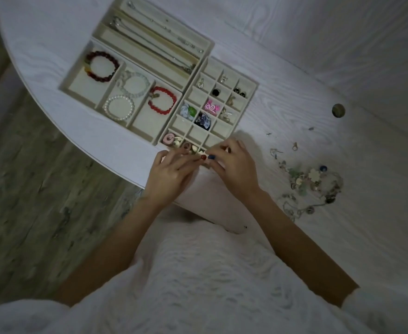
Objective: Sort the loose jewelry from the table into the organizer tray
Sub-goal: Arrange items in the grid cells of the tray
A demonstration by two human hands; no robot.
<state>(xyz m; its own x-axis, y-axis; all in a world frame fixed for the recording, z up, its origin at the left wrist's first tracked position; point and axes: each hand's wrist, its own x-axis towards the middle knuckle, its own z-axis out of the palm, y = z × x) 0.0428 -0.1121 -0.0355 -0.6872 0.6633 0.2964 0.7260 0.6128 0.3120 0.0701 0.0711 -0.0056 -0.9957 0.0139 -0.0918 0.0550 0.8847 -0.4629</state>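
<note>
A cream organizer tray (199, 57) lies on the white table, with necklaces in its long slots, bracelets in the left sections and earrings in the small grid. My left hand (171, 171) and my right hand (234, 165) meet over the grid's near corner. The left fingertips pinch a small red bead piece (203, 157). My right fingertips pinch a small blue bead piece (211, 156) beside it. A heap of loose jewelry (311, 184) lies on the table to the right of my right hand.
The white table (342, 80) has a curved edge on the left, with wood floor (29, 189) beyond it. A round grommet hole (338, 110) sits far right. A few stray earrings (276, 151) lie between the heap and the tray.
</note>
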